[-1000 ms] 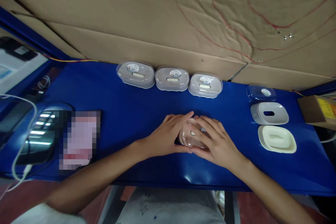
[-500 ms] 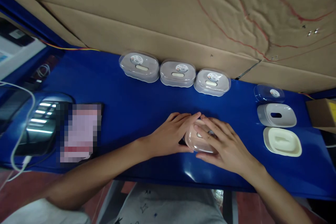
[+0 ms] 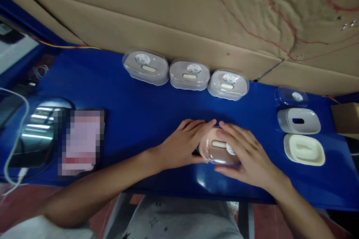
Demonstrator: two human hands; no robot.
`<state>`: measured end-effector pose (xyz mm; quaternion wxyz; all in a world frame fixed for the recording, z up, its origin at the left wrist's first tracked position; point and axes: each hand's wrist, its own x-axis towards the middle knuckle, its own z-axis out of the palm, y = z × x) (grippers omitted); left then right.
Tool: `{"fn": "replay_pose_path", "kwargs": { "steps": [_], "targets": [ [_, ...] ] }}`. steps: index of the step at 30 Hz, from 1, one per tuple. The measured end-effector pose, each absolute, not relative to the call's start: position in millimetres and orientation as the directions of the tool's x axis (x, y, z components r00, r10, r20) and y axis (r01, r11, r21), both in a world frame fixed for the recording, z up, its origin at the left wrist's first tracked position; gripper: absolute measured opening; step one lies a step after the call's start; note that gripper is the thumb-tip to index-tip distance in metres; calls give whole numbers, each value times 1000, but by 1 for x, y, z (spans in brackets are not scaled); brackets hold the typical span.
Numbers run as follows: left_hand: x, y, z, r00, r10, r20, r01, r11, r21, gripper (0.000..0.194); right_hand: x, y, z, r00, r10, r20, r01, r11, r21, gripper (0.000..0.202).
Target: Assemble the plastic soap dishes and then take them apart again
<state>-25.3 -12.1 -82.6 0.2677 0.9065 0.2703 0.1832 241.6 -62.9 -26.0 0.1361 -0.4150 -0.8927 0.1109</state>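
Observation:
A pinkish oval box with a clear cover [image 3: 219, 144] stands on the blue table [image 3: 126, 119] near its front edge. A pale oval piece and a round sticker show on its top. My left hand [image 3: 186, 143] holds the box's left end, fingers together and thumb low. Around the right end my right hand [image 3: 244, 153] is curved, its fingers over the top and thumb at the near side, partly covering the sticker. Both hands grip the box between them.
Three similar covered boxes [image 3: 146, 68], [image 3: 189, 75], [image 3: 228, 85] line the cardboard wall [image 3: 126, 18]. At right are a clear cover [image 3: 290, 97], a white shell [image 3: 284, 121] and a cream tray [image 3: 304, 149]. A blurred-out phone [image 3: 82, 140] and a dark glossy device [image 3: 36, 134] lie left.
My right hand has shifted slightly right, uncovering the pale piece and part of the sticker on the box top. The view has moved a little. My left hand keeps its hold.

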Motion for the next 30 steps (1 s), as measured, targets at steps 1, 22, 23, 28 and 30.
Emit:
{"fn": "replay_pose_path", "kwargs": {
  "steps": [1,22,23,28,30],
  "targets": [
    [-25,-12,-82,786,588,191,390,-712,585,131,240,-63,-27,-622,769,148,710,634,-307,83],
    [-26,-11,-82,811,549,199,381,-756,533,110,232,-62,-43,-649,733,205,713,680,-174,73],
    [-26,-11,-82,810,552,200,383,-755,533,109,233,-61,-43,-654,731,195,709,682,-180,73],
    [-24,-12,-82,804,561,198,406,-760,508,107,236,-56,-38,-665,738,113,697,667,-264,70],
    [-24,-14,-82,805,559,198,417,-771,481,103,242,-55,-34,-653,753,77,709,644,-285,71]
  ]
}}
